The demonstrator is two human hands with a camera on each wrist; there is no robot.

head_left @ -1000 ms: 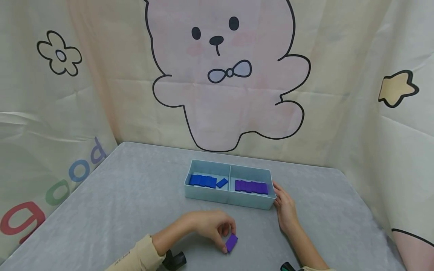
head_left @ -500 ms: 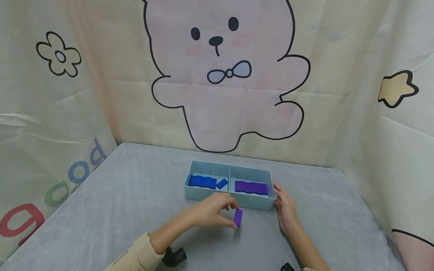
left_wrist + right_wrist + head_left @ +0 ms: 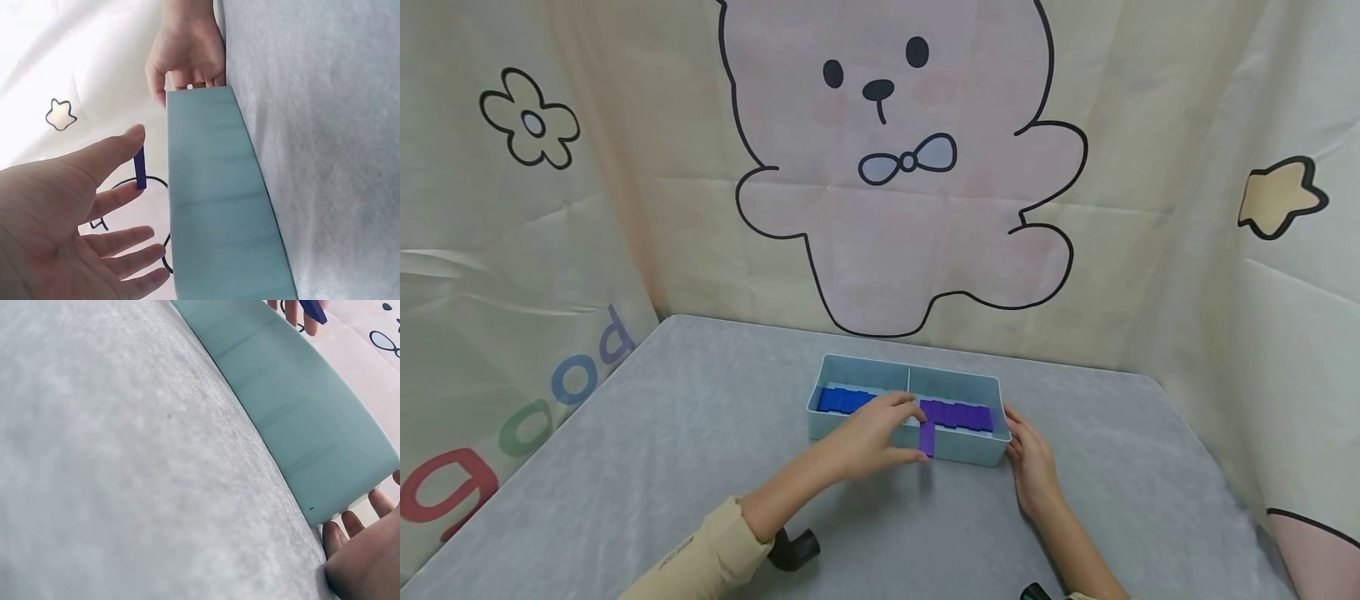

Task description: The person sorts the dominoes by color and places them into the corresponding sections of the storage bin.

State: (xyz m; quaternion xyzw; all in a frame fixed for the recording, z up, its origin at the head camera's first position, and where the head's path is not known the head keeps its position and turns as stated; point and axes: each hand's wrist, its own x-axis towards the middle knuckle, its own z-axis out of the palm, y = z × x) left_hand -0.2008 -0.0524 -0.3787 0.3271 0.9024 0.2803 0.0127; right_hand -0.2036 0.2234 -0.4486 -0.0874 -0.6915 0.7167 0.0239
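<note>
My left hand pinches a thin rectangular purple tile between thumb and index finger. The tile stands upright in front of the near wall of a pale blue-green box, its top close to the rim. Edge-on, the same tile shows in the left wrist view, the other fingers spread apart. In the box's right compartment lies a row of purple tiles; blue tiles lie in the left one, partly hidden by my left hand. My right hand rests its fingertips against the box's right end.
A divider splits the box in two. The box stands on a grey cloth-covered table. Behind the table hangs a printed curtain. A black wrist device sits below my left sleeve.
My left hand has carried the purple tile from the table in front up and forward to the box's near wall. My right hand and the box have stayed in place.
</note>
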